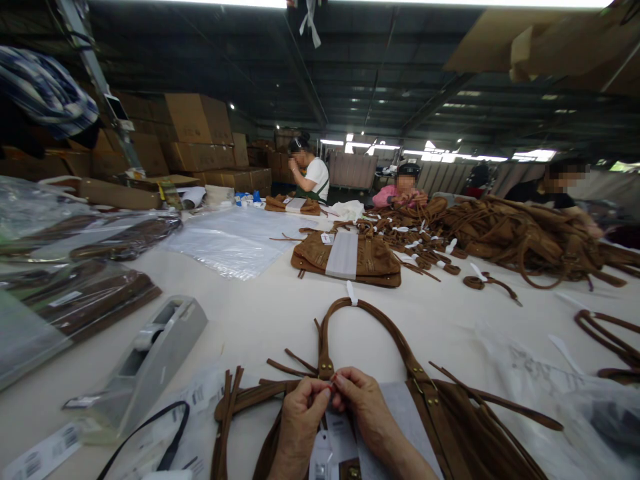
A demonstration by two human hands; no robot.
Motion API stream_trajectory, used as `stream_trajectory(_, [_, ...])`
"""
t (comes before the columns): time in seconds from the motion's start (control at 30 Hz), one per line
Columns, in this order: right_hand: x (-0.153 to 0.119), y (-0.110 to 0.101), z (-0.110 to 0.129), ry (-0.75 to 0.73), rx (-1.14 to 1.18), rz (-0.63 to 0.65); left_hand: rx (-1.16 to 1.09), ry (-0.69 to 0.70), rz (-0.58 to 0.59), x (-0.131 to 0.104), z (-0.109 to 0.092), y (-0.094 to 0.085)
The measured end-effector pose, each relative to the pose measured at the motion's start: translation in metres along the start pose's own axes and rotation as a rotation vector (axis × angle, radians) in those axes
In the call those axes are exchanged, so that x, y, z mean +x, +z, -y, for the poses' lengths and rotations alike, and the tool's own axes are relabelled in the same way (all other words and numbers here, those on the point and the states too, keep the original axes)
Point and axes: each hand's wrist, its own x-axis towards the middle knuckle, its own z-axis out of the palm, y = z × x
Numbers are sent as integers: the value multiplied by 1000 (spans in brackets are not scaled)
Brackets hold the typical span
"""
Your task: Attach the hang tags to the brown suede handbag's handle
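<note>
A brown handbag (465,427) lies on the table right in front of me, its looped handle (387,322) pointing away and a white paper tie at the top. My left hand (303,420) and my right hand (367,407) meet above it, near the base of the handle. Thumbs and fingers of both are pinched together at one spot; a little red shows there, but what they hold is too small to make out. Just below hangs a white tag (321,457). White paper (405,417) wraps the bag beside my right hand.
At left stands a grey tape dispenser (165,353), near bagged brown goods (100,300) and barcode labels (45,457). Clear plastic sheets (235,237) lie beyond. Another wrapped handbag (380,260), loose straps and a bag pile (515,233) sit farther back. Several people work across the table.
</note>
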Motion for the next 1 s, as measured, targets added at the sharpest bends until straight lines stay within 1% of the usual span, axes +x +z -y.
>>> stream_trajectory(0.23, [0,1,0,5,-72,23,51,-4,4,-1,-6,0])
stream_trajectory(0.47, [1,-1,-2,5,-128,0,218,72,14,-2,-7,1])
stream_trajectory(0.6, [-1,1,-2,6,-142,-10,231,61,21,-2,-7,1])
stream_trajectory(0.8, [0,5,-1,10,-188,-43,241,63,-6,-2,-4,1])
stream_trajectory(1.0, [1,3,-2,6,-247,-50,229,39,-19,-1,-3,2])
